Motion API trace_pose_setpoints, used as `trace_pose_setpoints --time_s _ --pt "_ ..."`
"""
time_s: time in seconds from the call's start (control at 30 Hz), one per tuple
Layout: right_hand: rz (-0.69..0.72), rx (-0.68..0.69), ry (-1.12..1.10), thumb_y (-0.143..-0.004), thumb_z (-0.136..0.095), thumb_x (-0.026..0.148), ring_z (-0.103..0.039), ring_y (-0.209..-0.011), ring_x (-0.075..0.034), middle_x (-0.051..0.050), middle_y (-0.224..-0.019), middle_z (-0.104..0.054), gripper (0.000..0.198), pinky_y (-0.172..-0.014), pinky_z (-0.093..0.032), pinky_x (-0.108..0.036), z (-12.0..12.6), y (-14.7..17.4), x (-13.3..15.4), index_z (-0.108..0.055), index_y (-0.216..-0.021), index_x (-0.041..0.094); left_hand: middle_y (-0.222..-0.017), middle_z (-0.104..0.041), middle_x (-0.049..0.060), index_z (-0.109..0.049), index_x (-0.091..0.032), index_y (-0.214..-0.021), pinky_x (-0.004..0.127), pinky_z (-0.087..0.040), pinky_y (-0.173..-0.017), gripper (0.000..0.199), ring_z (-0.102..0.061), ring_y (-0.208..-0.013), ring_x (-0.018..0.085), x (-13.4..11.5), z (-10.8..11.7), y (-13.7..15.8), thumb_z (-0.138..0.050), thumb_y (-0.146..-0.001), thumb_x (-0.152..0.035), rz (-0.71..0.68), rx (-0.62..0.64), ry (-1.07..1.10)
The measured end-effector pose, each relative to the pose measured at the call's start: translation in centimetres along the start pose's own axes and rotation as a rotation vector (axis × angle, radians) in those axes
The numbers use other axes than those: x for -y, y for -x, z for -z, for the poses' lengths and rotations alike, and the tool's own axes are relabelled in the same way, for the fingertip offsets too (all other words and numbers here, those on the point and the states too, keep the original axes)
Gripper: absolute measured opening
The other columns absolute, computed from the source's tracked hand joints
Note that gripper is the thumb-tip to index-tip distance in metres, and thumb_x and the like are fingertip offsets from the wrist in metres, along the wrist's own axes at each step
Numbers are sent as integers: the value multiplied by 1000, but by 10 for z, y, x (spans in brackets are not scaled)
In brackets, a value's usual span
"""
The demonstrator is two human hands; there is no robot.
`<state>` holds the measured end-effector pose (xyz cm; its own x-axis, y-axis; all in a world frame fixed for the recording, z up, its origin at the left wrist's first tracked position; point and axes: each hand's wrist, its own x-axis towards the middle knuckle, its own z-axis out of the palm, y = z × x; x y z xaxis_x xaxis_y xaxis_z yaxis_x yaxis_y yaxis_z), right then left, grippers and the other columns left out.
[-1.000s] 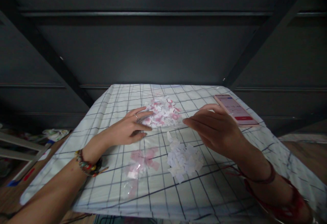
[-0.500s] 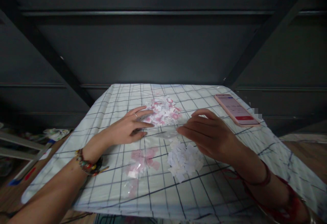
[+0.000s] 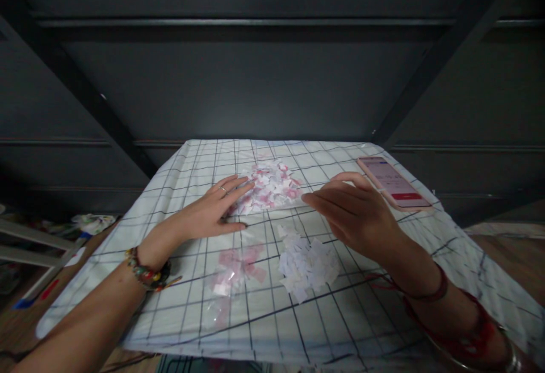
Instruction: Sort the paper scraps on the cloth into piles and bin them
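A loose heap of white and pink paper scraps (image 3: 272, 185) lies on the checked cloth between my two hands. My left hand (image 3: 213, 207) rests palm down at the heap's left edge, fingers spread, fingertips touching the scraps. To the right, my right hand (image 3: 351, 211) is pinched, thumb and fingers together. Its fingertips meet the edge of a clear plastic film (image 3: 290, 206) along the near side of the heap; how much film they grip is hard to see. Nearer me are a pile of white paper scraps (image 3: 307, 268) and, left of it, pink pieces with clear plastic (image 3: 238, 271).
A phone (image 3: 394, 183) in a pink case lies at the table's right side, its screen lit. The white checked tablecloth (image 3: 170, 310) drapes over the edges. Dark panels (image 3: 255, 83) rise behind the table. A pale frame (image 3: 38, 248) stands at lower left.
My right hand has shifted slightly up and right, and the clear film has moved back toward the heap. My left fingers have moved slightly; the phone and nearer piles stay put.
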<state>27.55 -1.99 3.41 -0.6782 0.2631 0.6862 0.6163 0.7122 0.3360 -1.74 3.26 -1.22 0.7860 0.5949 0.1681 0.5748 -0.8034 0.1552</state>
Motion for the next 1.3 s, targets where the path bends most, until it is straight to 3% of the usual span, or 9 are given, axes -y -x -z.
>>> trace_pose_setpoints --time_s 0.53,0.87,1.07,1.3 --pt "18 27 -25 -81 -40 -3 -56 -66 -13 0 -70 -65 26 -73 -43 -31 -3 0 4 -58 -89 14 -148 -20 14 -11 -25 -145 56 -23 -107 78 -17 -135 38 2 -1 1 -54 -86 -51 -18 5 -12" --pt "26 -113 -72 -85 -48 4 -58 -71 -13 -1 -74 -68 14 -78 -43 -31 -9 -9 14 -57 -92 12 -151 -8 18 -3 -21 -146 54 -22 -107 86 -13 -135 39 4 3 6 -48 -85 -60 138 99 19" --pt "74 -47 -90 -86 -46 6 -56 -67 -12 -1 -71 -65 14 -75 -45 -30 -17 -18 28 -59 -87 11 -151 -1 17 9 -28 -145 55 -22 -107 91 -11 -136 40 13 1 12 -47 -83 -64 151 117 22" --pt "26 -91 -113 -82 -42 -2 -55 -67 -11 1 -70 -64 23 -79 -44 -30 -11 -13 24 -55 -90 15 -152 -2 18 2 -23 -146 54 -19 -109 94 -9 -137 38 11 3 12 -43 -79 -71 231 158 57"
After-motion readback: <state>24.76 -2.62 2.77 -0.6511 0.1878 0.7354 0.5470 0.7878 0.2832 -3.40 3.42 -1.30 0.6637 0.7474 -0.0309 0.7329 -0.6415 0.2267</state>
